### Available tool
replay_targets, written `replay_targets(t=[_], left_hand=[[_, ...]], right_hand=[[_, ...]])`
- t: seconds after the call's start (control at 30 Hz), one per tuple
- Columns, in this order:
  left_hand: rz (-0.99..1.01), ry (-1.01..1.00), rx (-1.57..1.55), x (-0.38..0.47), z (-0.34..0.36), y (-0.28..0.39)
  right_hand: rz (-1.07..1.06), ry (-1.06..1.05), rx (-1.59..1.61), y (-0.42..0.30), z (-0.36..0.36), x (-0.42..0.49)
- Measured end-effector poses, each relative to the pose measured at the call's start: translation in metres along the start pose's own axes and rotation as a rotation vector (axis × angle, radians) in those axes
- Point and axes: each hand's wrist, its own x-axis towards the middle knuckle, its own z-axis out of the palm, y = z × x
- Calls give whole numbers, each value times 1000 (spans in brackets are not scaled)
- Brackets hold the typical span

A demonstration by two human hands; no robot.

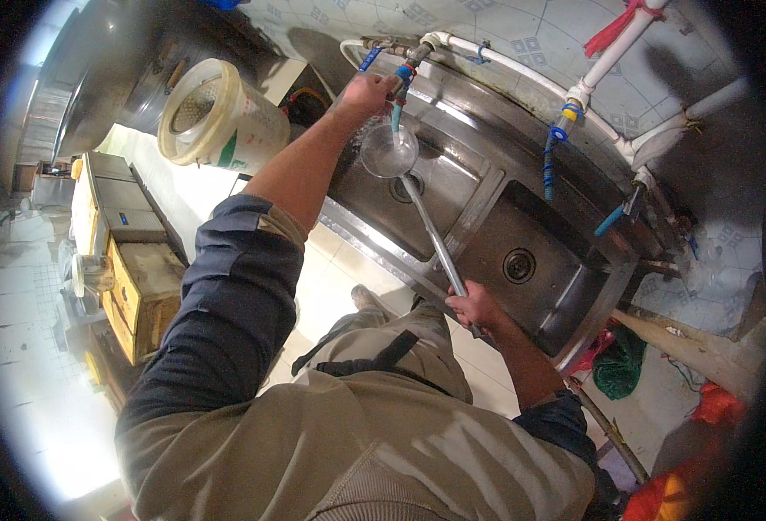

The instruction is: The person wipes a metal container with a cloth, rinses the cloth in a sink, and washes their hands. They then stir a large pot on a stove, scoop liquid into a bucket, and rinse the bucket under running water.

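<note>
A long-handled metal ladle (pixel 434 236) reaches across a double-basin stainless steel sink (pixel 481 205). My right hand (pixel 477 306) grips the lower part of its handle. The ladle's round bowl is over the left basin, under a short teal hose (pixel 397 117) on a wall tap (pixel 406 73); water appears to be in and around the bowl. My left hand (pixel 368 94) is at the tap, its fingers bent against the valve area beside the hose; whether they close around a part is not plain.
A white plastic bucket (pixel 259 127) holding a perforated metal vessel stands left of the sink. Further taps with blue hoses (pixel 548 170) hang over the sink's right side. White pipes (pixel 520 65) run along the tiled wall. A wooden box (pixel 142 299) is at the left.
</note>
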Motion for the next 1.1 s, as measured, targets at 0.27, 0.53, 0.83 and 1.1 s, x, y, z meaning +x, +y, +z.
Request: replay_targets(t=[0.27,0.53,0.83,1.1], left_hand=[[50,-117,-242,20,13,-32],[44,-67,-303,5,9,-15],[-478,-93,-677,19,18,-29],[-414,-223,-816,29,21,-38]], right_hand=[[-62,6,-12,5,5,5],[-25,41,-79,4,6,12],[-34,-37,-50,13,0,12],[26,49,-41,-2,10,1]])
